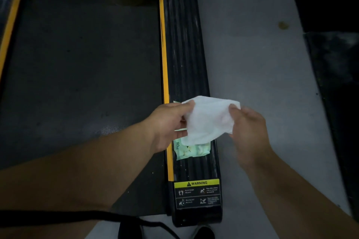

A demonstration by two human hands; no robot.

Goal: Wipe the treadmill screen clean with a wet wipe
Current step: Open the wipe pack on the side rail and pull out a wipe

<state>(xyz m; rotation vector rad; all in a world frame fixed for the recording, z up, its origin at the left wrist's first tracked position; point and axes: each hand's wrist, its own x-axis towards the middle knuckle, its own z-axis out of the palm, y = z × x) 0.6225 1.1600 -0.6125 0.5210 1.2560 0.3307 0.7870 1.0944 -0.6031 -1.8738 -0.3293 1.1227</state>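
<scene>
Now we hold the white wet wipe (208, 120) stretched between both hands above the treadmill's black side rail (186, 60). Our left hand (167, 124) pinches the wipe's left edge between thumb and fingers, and our right hand (247, 128) pinches its right edge the same way. Under the wipe a green wipe packet (194, 151) lies flat on the rail, near its rear end, just ahead of the yellow warning label (197, 193). The yellow stripe (165, 75) runs along the rail's inner edge beside the dark running belt (83, 75). Grey floor (258, 54) shows past the rail's outer edge.
</scene>
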